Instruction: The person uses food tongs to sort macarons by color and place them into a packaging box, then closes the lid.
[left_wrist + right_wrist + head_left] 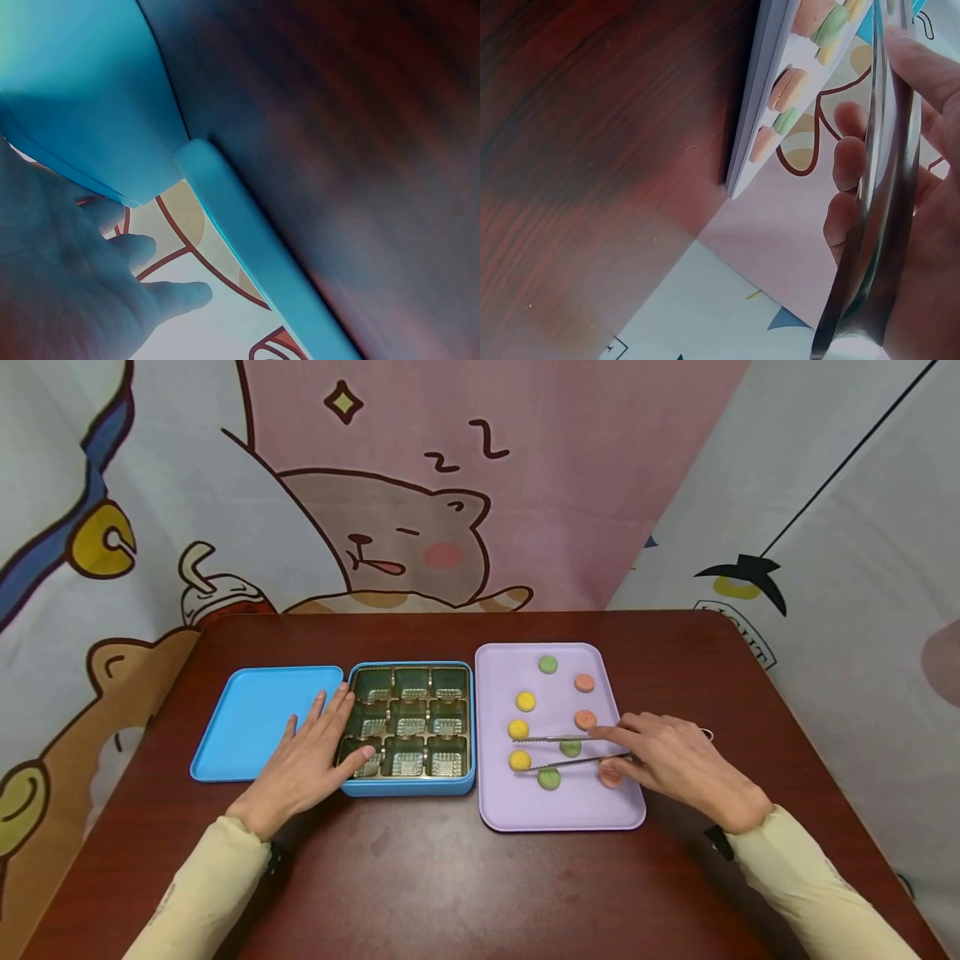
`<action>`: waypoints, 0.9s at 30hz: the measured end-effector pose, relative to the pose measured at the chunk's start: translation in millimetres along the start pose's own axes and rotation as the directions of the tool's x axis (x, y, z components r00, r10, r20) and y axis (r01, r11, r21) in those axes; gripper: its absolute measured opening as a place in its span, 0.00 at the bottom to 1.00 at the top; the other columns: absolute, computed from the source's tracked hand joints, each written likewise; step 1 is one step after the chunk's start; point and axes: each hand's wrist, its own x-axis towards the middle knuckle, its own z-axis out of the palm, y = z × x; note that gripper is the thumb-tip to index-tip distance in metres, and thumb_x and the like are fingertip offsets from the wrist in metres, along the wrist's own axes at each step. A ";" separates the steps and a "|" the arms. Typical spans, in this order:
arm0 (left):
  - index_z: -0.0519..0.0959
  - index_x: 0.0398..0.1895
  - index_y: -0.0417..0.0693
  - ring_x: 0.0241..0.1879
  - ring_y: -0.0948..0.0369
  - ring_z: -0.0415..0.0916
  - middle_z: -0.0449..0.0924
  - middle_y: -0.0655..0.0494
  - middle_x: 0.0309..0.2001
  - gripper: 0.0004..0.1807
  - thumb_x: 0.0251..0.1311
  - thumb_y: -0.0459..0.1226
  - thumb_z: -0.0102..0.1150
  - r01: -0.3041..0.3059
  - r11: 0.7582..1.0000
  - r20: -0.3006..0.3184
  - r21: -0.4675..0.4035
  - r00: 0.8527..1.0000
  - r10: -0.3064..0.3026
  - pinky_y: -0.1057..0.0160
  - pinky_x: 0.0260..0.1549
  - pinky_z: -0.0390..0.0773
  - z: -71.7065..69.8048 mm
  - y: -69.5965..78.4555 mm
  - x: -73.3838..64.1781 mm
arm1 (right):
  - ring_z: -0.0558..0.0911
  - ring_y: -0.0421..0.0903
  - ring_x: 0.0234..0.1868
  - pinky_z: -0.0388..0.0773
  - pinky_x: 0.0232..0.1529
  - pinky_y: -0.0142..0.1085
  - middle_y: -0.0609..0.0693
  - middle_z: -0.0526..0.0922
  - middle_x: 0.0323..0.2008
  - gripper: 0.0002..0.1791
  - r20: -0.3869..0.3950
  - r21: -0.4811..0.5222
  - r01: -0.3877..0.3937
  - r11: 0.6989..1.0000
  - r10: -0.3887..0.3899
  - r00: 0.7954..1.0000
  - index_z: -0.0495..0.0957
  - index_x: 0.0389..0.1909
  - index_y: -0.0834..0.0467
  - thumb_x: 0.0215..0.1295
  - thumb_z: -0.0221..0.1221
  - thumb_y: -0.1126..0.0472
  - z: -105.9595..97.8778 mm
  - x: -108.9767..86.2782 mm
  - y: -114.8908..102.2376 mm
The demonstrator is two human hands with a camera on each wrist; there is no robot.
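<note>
My right hand grips metal tongs, their two arms spread apart over a lilac tray. The tong tips reach the left side of the tray, beside a yellow macaron and just under another yellow macaron. Between the tong arms lies a green macaron. My left hand rests with spread, straight fingers along the left edge of a blue box. Inside the box, a gold insert has several square compartments with nothing in them.
A blue lid lies left of the box, partly under my left hand. More macarons in green, orange-pink and yellow sit on the tray. The brown table ends at a cartoon-printed cloth behind.
</note>
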 end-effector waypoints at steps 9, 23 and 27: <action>0.43 0.85 0.45 0.82 0.41 0.34 0.35 0.50 0.85 0.53 0.72 0.67 0.46 -0.001 1.000 0.003 -0.005 1.000 0.001 0.25 0.70 0.41 -1.3 -1.6 -0.3 | 0.71 0.37 0.29 0.74 0.28 0.36 0.42 0.82 0.33 0.25 0.018 0.014 -0.016 1.000 0.016 1.000 0.86 0.57 0.44 0.59 0.75 0.45 1.3 1.3 1.4; 0.46 0.85 0.47 0.82 0.41 0.33 0.37 0.50 0.85 0.42 0.79 0.57 0.46 -0.041 0.993 0.019 -0.112 0.999 0.044 0.24 0.69 0.39 -7.8 -14.8 0.6 | 0.72 0.38 0.27 0.69 0.25 0.33 0.43 0.82 0.33 0.26 0.058 0.015 -0.016 1.000 0.016 0.998 0.86 0.58 0.44 0.58 0.76 0.46 2.2 9.6 3.4; 0.47 0.85 0.49 0.82 0.41 0.34 0.38 0.52 0.85 0.39 0.81 0.54 0.44 -0.055 0.992 0.011 -0.111 0.998 0.056 0.24 0.69 0.40 -8.3 -18.4 1.4 | 0.70 0.37 0.25 0.65 0.24 0.32 0.41 0.80 0.31 0.25 0.060 0.035 -0.027 0.999 0.025 0.998 0.86 0.58 0.45 0.59 0.75 0.47 3.6 10.0 3.2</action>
